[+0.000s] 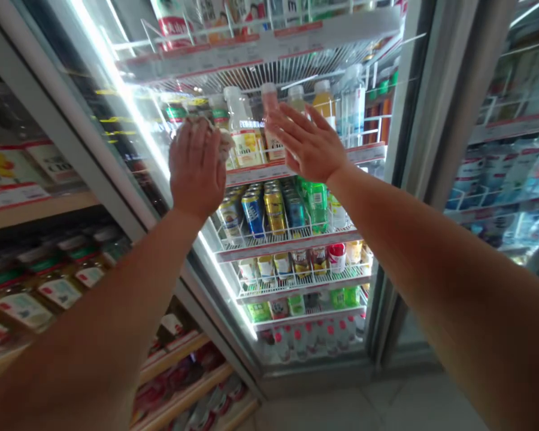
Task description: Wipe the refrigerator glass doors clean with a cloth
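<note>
My left hand [196,164] is raised in front of a lit drinks cooler. It is closed over a crumpled whitish cloth [224,142], which shows past the fingertips and along the right side of the fingers. Pale reflections lie across the cooler's glass door [291,239] around both hands. My right hand [312,140] is up to the right, palm forward with fingers stretched out, and holds nothing. Behind it stand a pink drink bottle [275,143] and an orange drink bottle [324,105]. Whether the right palm touches the glass I cannot tell.
Lower cooler shelves carry rows of cans [275,209], a green bottle [317,203] and small red-capped bottles [299,342]. At the left, wooden shelves hold bottles with green-banded necks [56,287]. A metal door frame [449,114] and another cooler stand at the right. Below is the tiled floor [341,407].
</note>
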Demonstrator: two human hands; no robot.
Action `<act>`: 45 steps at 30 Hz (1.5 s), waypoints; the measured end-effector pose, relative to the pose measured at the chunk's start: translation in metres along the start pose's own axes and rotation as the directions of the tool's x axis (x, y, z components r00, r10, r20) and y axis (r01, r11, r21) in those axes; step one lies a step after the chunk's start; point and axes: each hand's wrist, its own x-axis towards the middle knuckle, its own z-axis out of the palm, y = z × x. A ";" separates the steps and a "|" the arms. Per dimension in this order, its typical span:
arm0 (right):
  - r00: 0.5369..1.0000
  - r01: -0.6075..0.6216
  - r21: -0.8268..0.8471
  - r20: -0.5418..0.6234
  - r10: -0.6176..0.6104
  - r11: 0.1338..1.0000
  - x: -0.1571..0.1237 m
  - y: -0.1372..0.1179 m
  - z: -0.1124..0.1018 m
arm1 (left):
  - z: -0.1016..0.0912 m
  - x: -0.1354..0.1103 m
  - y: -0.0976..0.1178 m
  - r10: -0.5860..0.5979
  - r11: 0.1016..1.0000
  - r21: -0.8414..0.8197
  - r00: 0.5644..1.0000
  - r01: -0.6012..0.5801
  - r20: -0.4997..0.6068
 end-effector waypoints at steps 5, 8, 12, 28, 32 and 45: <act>1.000 -0.004 0.012 -0.002 0.004 1.000 0.000 -0.002 -0.002 | 0.000 -0.008 0.002 0.529 0.845 -0.309 0.767 -0.436 0.363; 1.000 -0.005 0.033 0.001 0.005 0.999 0.000 -0.001 -0.002 | -0.008 0.008 -0.014 0.356 0.933 -0.168 0.887 -0.319 0.293; 1.000 -0.014 0.055 0.006 0.014 0.998 0.000 -0.001 -0.002 | -0.003 0.002 -0.012 -0.009 0.998 0.062 1.000 0.009 -0.008; 0.993 0.020 0.049 -0.115 -0.015 0.999 -0.002 0.000 0.003 | 0.019 0.029 -0.008 0.014 0.971 -0.239 0.997 0.004 0.076; 0.995 0.023 0.054 -0.094 -0.018 0.998 -0.001 0.004 0.006 | 0.026 0.022 -0.014 0.075 0.978 -0.198 0.995 -0.059 0.072; 0.991 0.027 0.084 -0.136 -0.015 0.996 -0.004 0.001 0.003 | 0.032 0.016 -0.017 0.189 0.982 -0.009 0.976 -0.191 -0.107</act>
